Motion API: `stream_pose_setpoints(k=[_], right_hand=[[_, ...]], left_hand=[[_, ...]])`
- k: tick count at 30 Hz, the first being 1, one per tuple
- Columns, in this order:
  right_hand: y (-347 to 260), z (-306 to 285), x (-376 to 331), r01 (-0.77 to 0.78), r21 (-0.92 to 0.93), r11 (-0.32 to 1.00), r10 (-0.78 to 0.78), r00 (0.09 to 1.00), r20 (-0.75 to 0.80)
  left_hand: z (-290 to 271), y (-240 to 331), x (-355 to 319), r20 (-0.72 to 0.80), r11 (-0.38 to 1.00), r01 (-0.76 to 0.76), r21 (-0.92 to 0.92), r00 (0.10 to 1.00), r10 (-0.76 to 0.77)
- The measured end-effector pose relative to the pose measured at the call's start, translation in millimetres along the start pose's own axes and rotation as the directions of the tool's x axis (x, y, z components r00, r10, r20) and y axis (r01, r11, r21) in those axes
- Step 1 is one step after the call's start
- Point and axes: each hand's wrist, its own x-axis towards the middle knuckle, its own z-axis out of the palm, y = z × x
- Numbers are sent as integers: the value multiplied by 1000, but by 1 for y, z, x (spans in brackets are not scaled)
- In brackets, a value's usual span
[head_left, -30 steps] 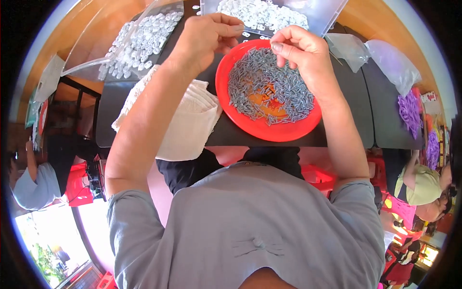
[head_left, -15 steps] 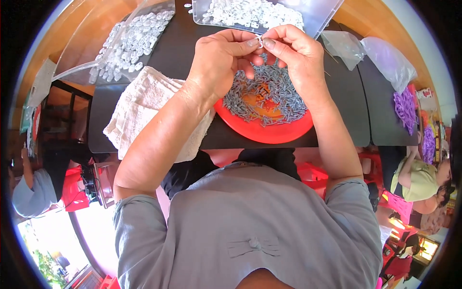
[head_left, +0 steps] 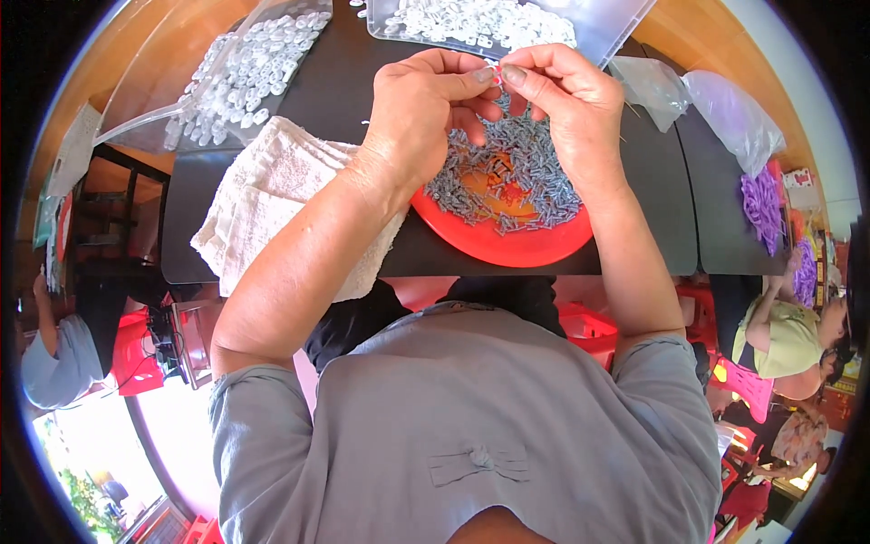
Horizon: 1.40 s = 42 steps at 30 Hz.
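My left hand and my right hand meet over the far side of a red plate. Both pinch a small white plastic piece between thumb and forefinger. Some red shows on it, and the fingertips cover most of its shape. Heaped on the plate, below my hands, are many short grey plastic pins; an orange patch of the plate's printed middle shows through. Under my left forearm lies a folded white towel.
Beyond my hands a clear plastic bin holds white plastic pieces. More white pieces lie in a clear container at the far left. Clear bags and purple strands are at the right. People sit at both sides.
Both hands have shifted slightly right, still pinching the small white piece. Red now shows at the piece between the fingertips. The right fingers look a little more spread.
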Motion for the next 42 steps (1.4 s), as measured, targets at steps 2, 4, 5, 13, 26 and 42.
stream_pose_setpoints(k=[2, 4, 5, 13, 26, 42], right_hand=[[2, -1, 0, 8, 6, 1000, -8, 1000, 11], [2, -1, 0, 21, -25, 999, -21, 1000, 6], [2, -1, 0, 34, -56, 998, -34, 999, 3], [9, -3, 0, 240, -291, 926, -220, 970, 101], [11, -5, -3, 218, -301, 928, -188, 974, 124], [14, -7, -3, 348, -421, 837, -314, 937, 150]], left_hand=[[2, 0, -1, -11, 1000, -8, 17, 1000, 8], [5, 0, -3, -23, 999, -16, 35, 1000, 17], [7, 1, -4, -34, 998, -36, 56, 999, 38], [8, -3, -6, -69, 989, -120, 87, 990, 126], [5, -6, -2, -78, 977, -111, 182, 989, 127], [3, -4, -3, -1, 917, -43, 397, 999, 47]])
